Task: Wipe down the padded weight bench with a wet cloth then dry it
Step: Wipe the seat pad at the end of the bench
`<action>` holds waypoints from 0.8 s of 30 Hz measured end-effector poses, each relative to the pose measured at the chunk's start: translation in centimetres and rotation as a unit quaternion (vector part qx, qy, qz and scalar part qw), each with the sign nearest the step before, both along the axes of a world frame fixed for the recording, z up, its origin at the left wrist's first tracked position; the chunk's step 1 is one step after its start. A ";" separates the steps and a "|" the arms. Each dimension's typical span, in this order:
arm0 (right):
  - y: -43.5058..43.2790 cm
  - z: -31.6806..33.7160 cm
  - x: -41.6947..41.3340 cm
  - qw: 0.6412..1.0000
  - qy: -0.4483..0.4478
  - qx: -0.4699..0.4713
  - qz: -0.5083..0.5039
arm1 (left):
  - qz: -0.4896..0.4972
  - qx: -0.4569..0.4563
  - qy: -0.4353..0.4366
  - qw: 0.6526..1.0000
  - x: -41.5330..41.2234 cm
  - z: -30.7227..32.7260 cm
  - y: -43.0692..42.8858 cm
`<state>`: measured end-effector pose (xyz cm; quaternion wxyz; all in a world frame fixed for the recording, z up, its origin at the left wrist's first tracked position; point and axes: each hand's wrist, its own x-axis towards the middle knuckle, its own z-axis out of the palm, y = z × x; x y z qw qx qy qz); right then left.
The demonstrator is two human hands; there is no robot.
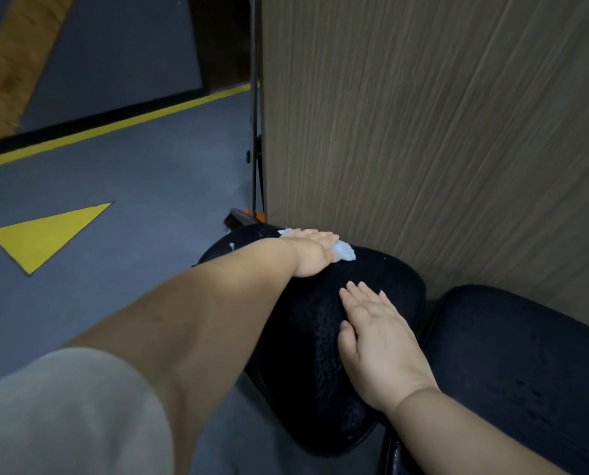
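On my feed the left hand [311, 252] is flat on a pale blue cloth [347, 252], fingers straight, pressing it onto the far end of the black bench pad [303, 354]. It's not really gripping the cloth, just palm and fingers on top of it, with the fabric poking out on both sides. The right hand [378, 337] is released too, lying flat on the middle of the same pad with nothing in it. The pad's surface looks mottled and a bit shiny, though I can't tell if that's water. A second black pad [526, 354] sits just to its right across a narrow gap.

Room-wise, a wood-grain panel [423, 132] stands right behind both pads, with a thin black pole [254, 132] along its left edge. The floor [132, 186] is grey-blue with a yellow triangle [46, 234] and a yellow line [114, 126] on it. There's a grey sleeve [63, 416] on the left arm.
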<state>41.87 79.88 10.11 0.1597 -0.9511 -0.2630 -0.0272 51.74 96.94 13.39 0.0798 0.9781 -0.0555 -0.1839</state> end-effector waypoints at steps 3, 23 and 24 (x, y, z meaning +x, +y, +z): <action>0.1 0.0 0.0 1.000 -0.005 -0.002 0.000 | -0.006 -0.003 -0.012 1.000 -0.9 -0.1 0.0; 0.2 0.0 0.0 1.000 -0.014 -0.004 -0.007 | -0.069 -0.061 -0.038 0.995 -15.4 -1.7 4.2; 0.2 -0.1 0.0 1.000 -0.014 -0.004 -0.008 | -0.063 -0.059 -0.042 0.995 -14.6 -1.8 4.3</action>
